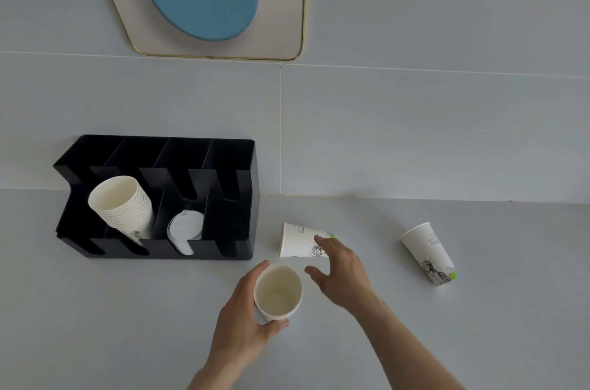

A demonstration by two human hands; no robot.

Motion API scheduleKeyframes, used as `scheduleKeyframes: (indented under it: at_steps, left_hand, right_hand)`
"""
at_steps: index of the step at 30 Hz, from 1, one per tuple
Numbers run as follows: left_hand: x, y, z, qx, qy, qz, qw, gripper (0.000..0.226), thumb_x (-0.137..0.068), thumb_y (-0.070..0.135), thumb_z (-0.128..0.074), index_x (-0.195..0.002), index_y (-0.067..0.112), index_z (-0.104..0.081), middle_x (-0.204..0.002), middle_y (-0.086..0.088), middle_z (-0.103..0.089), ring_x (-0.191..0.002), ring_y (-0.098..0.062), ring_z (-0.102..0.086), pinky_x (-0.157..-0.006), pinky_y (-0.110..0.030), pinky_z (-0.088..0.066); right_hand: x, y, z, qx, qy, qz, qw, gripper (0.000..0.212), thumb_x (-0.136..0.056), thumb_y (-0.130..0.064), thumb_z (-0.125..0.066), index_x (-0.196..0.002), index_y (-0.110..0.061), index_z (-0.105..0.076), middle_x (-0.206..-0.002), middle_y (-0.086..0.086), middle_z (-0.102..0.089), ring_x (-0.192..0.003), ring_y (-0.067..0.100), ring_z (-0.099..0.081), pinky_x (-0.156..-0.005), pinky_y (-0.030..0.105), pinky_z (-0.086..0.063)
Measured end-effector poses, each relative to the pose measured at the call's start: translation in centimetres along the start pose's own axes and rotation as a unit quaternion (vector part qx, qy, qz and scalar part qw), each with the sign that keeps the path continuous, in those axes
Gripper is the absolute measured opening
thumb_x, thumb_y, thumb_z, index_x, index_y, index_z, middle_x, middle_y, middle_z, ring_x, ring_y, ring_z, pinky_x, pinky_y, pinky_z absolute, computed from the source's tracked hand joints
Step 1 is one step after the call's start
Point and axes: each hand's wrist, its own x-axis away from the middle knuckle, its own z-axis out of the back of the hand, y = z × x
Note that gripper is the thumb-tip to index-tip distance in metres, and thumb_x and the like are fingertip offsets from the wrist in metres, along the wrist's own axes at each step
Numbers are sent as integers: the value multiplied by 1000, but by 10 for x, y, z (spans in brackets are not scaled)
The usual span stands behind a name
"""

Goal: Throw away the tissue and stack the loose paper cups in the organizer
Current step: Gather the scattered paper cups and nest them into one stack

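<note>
My left hand (pixel 242 322) is wrapped around an upright white paper cup (pixel 277 292) on the grey counter. My right hand (pixel 343 274) hovers with fingers spread just in front of a second cup (pixel 298 239) that lies on its side; the fingertips reach its printed base end. A third printed cup (pixel 429 254) lies tilted further right. The black organizer (pixel 242 198) stands at the left against the wall. Its left slot holds a stack of nested cups (pixel 123 207). A crumpled white tissue (pixel 185 230) sits in the slot beside the stack.
The grey counter (pixel 95 325) meets a pale tiled wall (pixel 415 134) behind. A framed wall decoration (pixel 204 6) with a blue disc hangs above the organizer. The organizer's two right slots show nothing inside.
</note>
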Motion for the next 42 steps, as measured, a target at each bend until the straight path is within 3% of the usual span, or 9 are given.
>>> scheduleKeyframes:
  at_steps: [3, 8, 12, 15, 21, 27, 32, 36, 42]
  left_hand:
    - [-8, 0, 0, 9, 5, 11, 1000, 103, -60, 46, -90, -144, 48, -30, -140, 31, -44, -121, -1, -49, -99, -28, -49]
    - [-11, -3, -2, 23, -1, 9, 1000, 101, -62, 43, -89, -143, 51, -28, -141, 31, -44, -123, 1, -49, -101, -29, -48]
    - [-13, -7, -1, 19, -10, 8, 1000, 101, -63, 44, -89, -142, 52, -27, -140, 32, -44, -123, 2, -49, -101, -29, -48]
    - [-12, -9, -2, 24, -9, 9, 1000, 100, -63, 44, -88, -142, 52, -27, -140, 33, -43, -123, 2, -48, -100, -28, -48]
    - [-12, -11, -3, 15, -17, 0, 1000, 102, -62, 50, -87, -143, 54, -25, -141, 37, -39, -126, 6, -45, -99, -25, -49]
    - [-12, -10, -1, 13, -19, 0, 1000, 103, -63, 46, -88, -144, 53, -26, -141, 37, -39, -125, 4, -46, -99, -23, -47]
    - [-12, -8, -2, 20, -24, 7, 999, 103, -62, 45, -88, -144, 54, -26, -143, 35, -40, -126, 1, -47, -102, -28, -48]
    - [-12, -6, -2, 21, -23, 10, 999, 103, -60, 43, -88, -143, 54, -28, -142, 33, -43, -125, 0, -50, -101, -31, -50]
    - [-12, 1, -4, 32, -37, 18, 999, 98, -57, 50, -86, -138, 54, -31, -133, 27, -54, -118, -6, -57, -96, -34, -55]
  right_hand:
    - [-27, -4, -6, 44, -38, 13, 998, 76, -91, -35, -74, -154, -18, -36, -153, 1, -48, -137, 26, -48, -109, 36, -42]
    - [-55, -8, -27, 126, -91, 58, 986, 99, -90, -32, -77, -162, -11, -12, -170, 5, -17, -157, 26, -13, -127, 38, -15]
    - [-60, -16, -41, 170, -84, 50, 981, 94, -83, -35, -80, -155, -10, -25, -144, 8, -45, -132, 30, -46, -111, 38, -38]
    - [-57, -16, -53, 218, -56, 54, 973, 70, -76, -29, -80, -136, -14, -46, -118, 5, -50, -107, 27, -54, -90, 36, -48]
    - [-44, -5, -56, 229, -65, 10, 971, 64, -81, -41, -71, -135, -18, -47, -124, 3, -52, -114, 27, -49, -96, 36, -43]
    - [-19, 11, -26, 7, 35, -85, 996, 80, -68, -49, -88, -133, -16, -52, -121, 4, -54, -109, 29, -59, -85, 36, -50]
    - [0, -2, 33, -227, 178, -88, 953, 93, -68, -37, -92, -144, -20, -41, -128, -3, -58, -110, 21, -61, -87, 32, -49]
    - [23, -30, 70, -362, 171, 20, 916, 105, -71, -39, -85, -157, -30, -25, -132, -7, -58, -120, 13, -60, -96, 27, -51]
    - [39, -50, 44, -306, 72, 87, 945, 96, -72, -35, -91, -150, -31, -35, -136, -15, -53, -123, 11, -57, -99, 38, -56]
